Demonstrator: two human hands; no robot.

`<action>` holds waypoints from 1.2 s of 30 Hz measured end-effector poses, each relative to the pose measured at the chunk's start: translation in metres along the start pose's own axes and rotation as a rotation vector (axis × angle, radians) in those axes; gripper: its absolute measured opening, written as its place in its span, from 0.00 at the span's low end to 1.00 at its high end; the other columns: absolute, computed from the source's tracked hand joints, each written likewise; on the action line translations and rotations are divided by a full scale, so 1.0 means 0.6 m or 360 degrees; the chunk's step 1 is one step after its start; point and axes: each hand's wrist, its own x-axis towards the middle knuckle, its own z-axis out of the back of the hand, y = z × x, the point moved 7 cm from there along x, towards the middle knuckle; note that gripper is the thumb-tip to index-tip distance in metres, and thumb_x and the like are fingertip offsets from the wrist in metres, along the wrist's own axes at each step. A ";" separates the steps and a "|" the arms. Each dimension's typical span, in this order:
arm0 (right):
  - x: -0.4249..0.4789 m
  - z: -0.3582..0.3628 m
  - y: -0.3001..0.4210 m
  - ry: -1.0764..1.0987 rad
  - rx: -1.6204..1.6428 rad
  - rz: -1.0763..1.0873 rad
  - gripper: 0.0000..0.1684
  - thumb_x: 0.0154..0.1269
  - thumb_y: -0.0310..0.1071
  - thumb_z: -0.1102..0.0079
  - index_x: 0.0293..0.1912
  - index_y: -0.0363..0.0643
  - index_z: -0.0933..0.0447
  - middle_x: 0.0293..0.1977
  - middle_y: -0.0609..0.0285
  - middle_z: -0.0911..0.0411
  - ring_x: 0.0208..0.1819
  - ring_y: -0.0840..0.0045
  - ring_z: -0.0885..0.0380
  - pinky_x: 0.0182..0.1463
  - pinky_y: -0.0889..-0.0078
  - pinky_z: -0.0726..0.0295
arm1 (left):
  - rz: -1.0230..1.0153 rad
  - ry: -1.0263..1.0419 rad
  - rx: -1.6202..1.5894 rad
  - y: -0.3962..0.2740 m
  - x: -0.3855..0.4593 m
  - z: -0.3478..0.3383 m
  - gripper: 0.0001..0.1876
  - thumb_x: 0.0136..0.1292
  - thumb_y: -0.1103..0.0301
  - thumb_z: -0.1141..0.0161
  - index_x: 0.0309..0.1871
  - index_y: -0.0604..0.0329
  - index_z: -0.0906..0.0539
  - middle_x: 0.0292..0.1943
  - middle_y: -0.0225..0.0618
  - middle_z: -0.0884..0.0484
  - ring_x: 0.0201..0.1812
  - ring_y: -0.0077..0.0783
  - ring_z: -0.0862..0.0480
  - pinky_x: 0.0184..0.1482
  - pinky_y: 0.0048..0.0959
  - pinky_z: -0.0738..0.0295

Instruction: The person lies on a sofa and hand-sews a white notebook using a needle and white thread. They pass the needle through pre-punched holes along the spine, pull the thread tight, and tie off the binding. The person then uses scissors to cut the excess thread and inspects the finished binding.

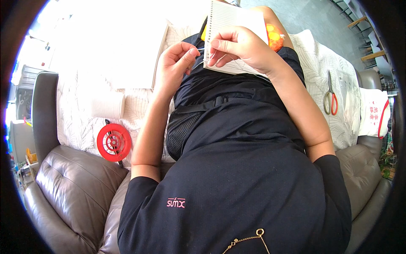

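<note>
My left hand (177,63), above my left-side thigh, pinches a thin white thread (200,49) between thumb and forefinger. Across from it, my right hand (234,47) has its fingers curled around the same pale thread, over a spiral-bound notebook (238,19). The notebook lies on my lap with its lined page up, and strands of thread trail across its lower edge. Under the notebook's right side an orange and yellow bag or package (274,37) shows in part. The fingertips of the two hands are apart.
A red reel (114,142) and a white cylindrical object (108,105) rest on the quilted sofa cover at left, below a bright white board (136,57). Scissors (330,95) with one red handle lie at right, beside a clear plastic packet (347,85). A white cloth (373,112) covers the armrest.
</note>
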 end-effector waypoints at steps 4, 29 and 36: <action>-0.015 0.048 0.042 -0.0408 -0.0628 0.0368 0.12 0.75 0.34 0.39 0.46 0.33 0.18 0.46 0.56 0.15 0.46 0.76 0.14 0.52 0.73 0.16 | 0.0003 0.0055 -0.0013 -0.004 0.000 -0.004 0.09 0.77 0.66 0.42 0.40 0.62 0.19 0.23 0.20 0.29 0.23 0.13 0.36 0.26 0.16 0.39; -0.719 0.684 -0.134 -0.2469 0.0640 0.0379 0.15 0.76 0.41 0.38 0.51 0.41 0.24 0.25 0.71 0.34 0.17 0.86 0.47 0.19 0.80 0.50 | 0.0078 0.0063 -0.2260 0.032 0.030 0.090 0.10 0.79 0.65 0.46 0.51 0.60 0.17 0.24 0.21 0.38 0.26 0.20 0.38 0.33 0.21 0.35; -0.988 0.775 -0.281 -0.2992 0.0792 0.0544 0.09 0.75 0.41 0.38 0.41 0.48 0.24 0.26 0.72 0.36 0.17 0.85 0.48 0.19 0.79 0.50 | -0.0033 0.0001 -0.2267 0.020 0.036 0.151 0.08 0.77 0.68 0.45 0.44 0.60 0.17 0.24 0.23 0.34 0.26 0.21 0.36 0.35 0.23 0.34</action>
